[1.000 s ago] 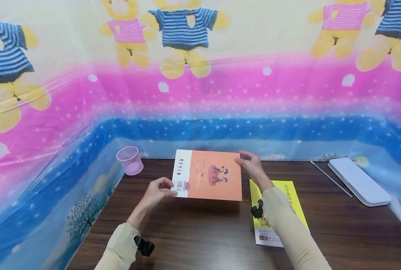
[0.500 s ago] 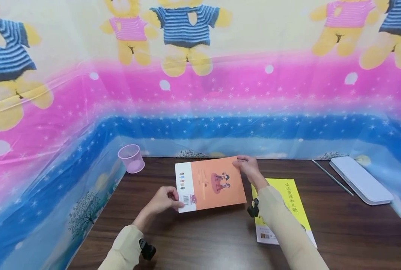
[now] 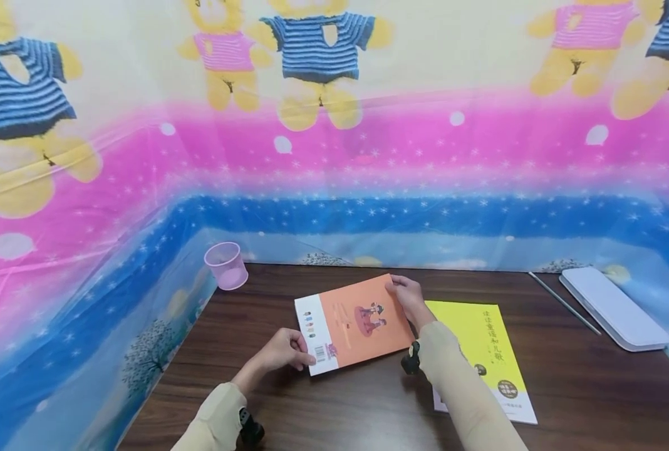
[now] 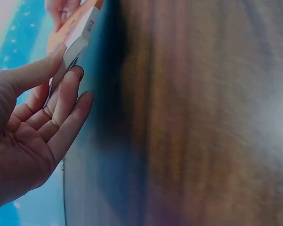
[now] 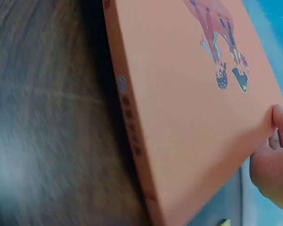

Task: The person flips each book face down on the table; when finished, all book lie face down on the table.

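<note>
Since the earlier frame, the orange book (image 3: 352, 326) has come lower and nearer to us, turning aslant. Our left hand (image 3: 285, 349) pinches its near left corner, thumb on top; our right hand (image 3: 409, 297) pinches its far right corner. Lifting is done, we judge; it seems just above the table (image 3: 340, 413), left of the yellow book (image 3: 474, 329), not yet released.

Worktop (image 3: 611, 401): dark wood grain. Pink cup (image 3: 228, 270), left of centre, near the cloth (image 3: 413, 163) printed with bears. Yellow book (image 3: 495, 341) flat, lower right. Thin rod (image 3: 564, 303) just beside white case (image 3: 615, 309), far right.
</note>
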The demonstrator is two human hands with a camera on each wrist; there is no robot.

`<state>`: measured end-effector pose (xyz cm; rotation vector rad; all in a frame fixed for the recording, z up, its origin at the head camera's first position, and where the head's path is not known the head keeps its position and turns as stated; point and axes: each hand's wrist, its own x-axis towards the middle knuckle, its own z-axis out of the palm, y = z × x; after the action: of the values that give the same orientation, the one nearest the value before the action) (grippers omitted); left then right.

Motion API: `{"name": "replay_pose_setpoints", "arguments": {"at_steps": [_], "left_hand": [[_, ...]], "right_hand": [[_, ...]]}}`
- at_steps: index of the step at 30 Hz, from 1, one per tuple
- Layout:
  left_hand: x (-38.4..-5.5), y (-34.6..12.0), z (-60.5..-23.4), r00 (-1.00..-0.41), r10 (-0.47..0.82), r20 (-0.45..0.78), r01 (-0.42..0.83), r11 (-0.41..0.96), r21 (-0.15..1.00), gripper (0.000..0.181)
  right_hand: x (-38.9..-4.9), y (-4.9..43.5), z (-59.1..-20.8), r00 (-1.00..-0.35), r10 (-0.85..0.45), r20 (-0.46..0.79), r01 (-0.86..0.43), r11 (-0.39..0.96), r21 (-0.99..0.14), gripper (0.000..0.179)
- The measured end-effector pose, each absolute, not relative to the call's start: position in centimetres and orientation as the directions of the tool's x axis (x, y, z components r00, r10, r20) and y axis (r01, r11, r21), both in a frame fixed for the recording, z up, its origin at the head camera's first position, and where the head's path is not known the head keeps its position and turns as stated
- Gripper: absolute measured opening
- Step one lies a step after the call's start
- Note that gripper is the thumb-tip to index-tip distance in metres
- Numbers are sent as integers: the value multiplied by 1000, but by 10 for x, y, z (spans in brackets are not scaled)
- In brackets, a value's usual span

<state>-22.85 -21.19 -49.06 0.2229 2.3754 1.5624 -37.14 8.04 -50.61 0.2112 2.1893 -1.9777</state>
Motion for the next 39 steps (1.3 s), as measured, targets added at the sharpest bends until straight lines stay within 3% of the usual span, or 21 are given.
{"name": "replay_pose_setpoints", "arguments": {"at_steps": [8,14,28,39], "left_hand": [[-227,-212,-503,-944,266,-196,-39,499,866,21],[-228,-214,-506,-935,283,-212,-31,533,846,23],[-231,-214,-505,-909,342,-241,-15,550,835,23],[-240,-224,-496,-919,349,-183,7,477,879,17]], "right_hand": [[-374,77,-524,-960,-77,-270,264,77,-961,45],[-374,78,-533,-958,-134,-252,235,132,-963,47],[-374,81,-534,-962,-154,-226,214,93,-973,52],[-379,92,-516,-979,-171,-110,99,74,-992,48]]}}
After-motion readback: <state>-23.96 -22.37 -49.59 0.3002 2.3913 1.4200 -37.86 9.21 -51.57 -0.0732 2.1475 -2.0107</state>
